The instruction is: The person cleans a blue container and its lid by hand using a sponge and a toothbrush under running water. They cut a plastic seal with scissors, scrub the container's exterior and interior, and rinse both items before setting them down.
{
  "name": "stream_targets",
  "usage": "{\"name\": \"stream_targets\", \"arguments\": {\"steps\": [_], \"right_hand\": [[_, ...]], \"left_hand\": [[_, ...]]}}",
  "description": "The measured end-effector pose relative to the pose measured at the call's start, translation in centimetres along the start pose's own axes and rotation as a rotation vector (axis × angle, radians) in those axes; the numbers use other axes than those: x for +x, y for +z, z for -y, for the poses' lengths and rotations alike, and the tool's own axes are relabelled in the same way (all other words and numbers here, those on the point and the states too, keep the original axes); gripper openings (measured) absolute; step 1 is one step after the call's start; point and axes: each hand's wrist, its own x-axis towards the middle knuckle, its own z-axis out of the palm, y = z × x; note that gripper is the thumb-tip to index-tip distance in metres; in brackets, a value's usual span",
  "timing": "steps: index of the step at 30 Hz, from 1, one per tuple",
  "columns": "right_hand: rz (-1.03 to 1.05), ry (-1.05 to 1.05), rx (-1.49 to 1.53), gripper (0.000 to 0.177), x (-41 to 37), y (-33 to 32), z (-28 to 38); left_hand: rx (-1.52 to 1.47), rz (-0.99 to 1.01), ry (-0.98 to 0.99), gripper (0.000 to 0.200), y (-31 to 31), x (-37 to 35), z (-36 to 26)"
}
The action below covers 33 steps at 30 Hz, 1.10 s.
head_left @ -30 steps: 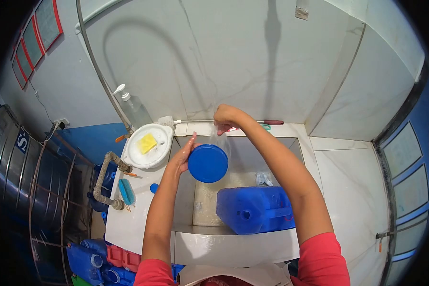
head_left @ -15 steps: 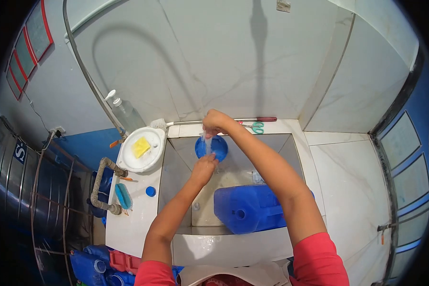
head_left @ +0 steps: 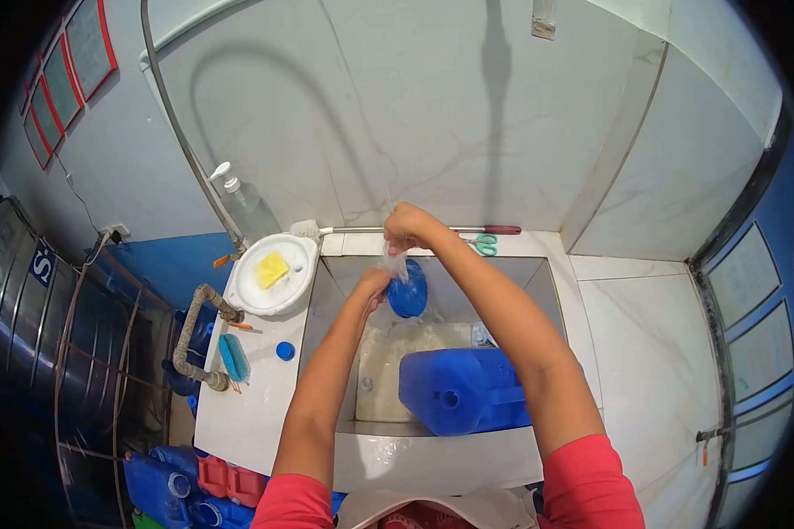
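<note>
A round blue bowl (head_left: pixel 408 291) is tilted over the far end of the sink (head_left: pixel 386 339). My left hand (head_left: pixel 375 288) is closed at its left edge. Just above the bowl, my right hand (head_left: pixel 406 227) has its fingers pinched together. Something clear and whitish, like running water or thin plastic, runs between my hands and across the bowl; I cannot tell what the right fingers hold. Close to my right forearm, a large blue jerrycan (head_left: pixel 454 388) lies in the sink with its mouth towards me.
A white basin (head_left: pixel 272 275) with a yellow sponge (head_left: pixel 272 270) stands on the left ledge. Near it are a pump bottle (head_left: pixel 245 204), a blue brush (head_left: pixel 233 357) and a blue cap (head_left: pixel 285 351). Scissors (head_left: pixel 483 245) and a long rod (head_left: pixel 432 230) lie along the back ledge.
The blue bowl has tipped from facing up to a steeper tilt. My left hand has moved up to the bowl's left side, closer to the right hand. The view has shifted slightly.
</note>
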Motion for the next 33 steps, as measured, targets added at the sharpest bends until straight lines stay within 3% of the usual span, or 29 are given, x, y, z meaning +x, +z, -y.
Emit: {"name": "stream_targets", "arguments": {"steps": [1, 4, 5, 7, 9, 10, 13, 17, 19, 21, 23, 26, 28, 30, 33], "right_hand": [[0.0, -0.003, -0.004, 0.012, -0.1, -0.1, 0.1], [0.02, -0.015, -0.059, 0.013, 0.6, -0.3, -0.6], [-0.032, -0.078, -0.046, 0.015, 0.9, -0.2, -1.4], [-0.08, -0.149, -0.036, 0.016, 1.6, 0.0, -2.9], [-0.139, -0.213, -0.402, 0.019, 0.7, 0.2, -2.9], [-0.169, -0.108, -0.324, 0.02, 0.2, 0.3, -2.8], [-0.231, -0.139, -0.497, 0.022, -1.5, 0.7, -1.0], [-0.219, -0.029, -0.278, 0.018, -0.1, 0.6, -1.3], [0.022, -0.22, -0.914, 0.027, -0.3, 0.3, -2.5], [0.188, -0.432, -1.23, 0.028, -3.0, 0.4, -5.5], [-0.038, -0.821, -1.281, 0.026, -4.6, 0.2, -9.8], [-0.133, -0.977, -1.115, 0.025, -5.9, 0.9, -12.2], [-0.206, -0.965, -1.108, 0.025, -6.0, 1.6, -12.7], [-0.288, -0.947, -1.102, 0.025, -6.3, 2.1, -12.8], [-0.173, -0.932, -1.166, 0.026, -6.5, 2.5, -13.3]], "left_hand": [[-0.003, 0.0, 0.004, 0.022, 0.2, 0.0, 0.1], [0.868, -0.002, 0.761, 0.019, 0.9, -2.1, 0.6], [0.87, -0.008, 0.763, 0.019, 1.1, -3.4, 0.6], [1.258, -0.105, 0.953, 0.019, 1.0, -5.1, 0.7], [1.367, -0.146, 1.037, 0.016, 0.4, -5.3, 0.8], [1.475, -0.181, 1.12, 0.012, 0.1, -5.2, 0.7], [1.559, -0.164, 1.287, 0.011, -0.7, -4.7, 0.5], [1.491, -0.098, 1.226, 0.013, -0.8, -5.8, -0.3], [1.402, -0.109, 1.355, 0.01, -1.1, -6.4, -0.5], [1.357, -0.095, 1.36, 0.011, -1.7, -6.7, -0.6], [1.306, -0.08, 1.373, 0.012, -2.6, -7.2, -1.2], [1.294, -0.001, 1.325, 0.021, -3.1, -8.1, -1.6], [1.19, -0.172, 1.395, 0.029, -3.5, -8.6, -1.4], [1.142, -0.401, 1.233, 0.034, -4.4, -11.8, -1.6], [1.433, -0.445, 0.682, 0.034, -10.8, -13.5, 2.4]]}}
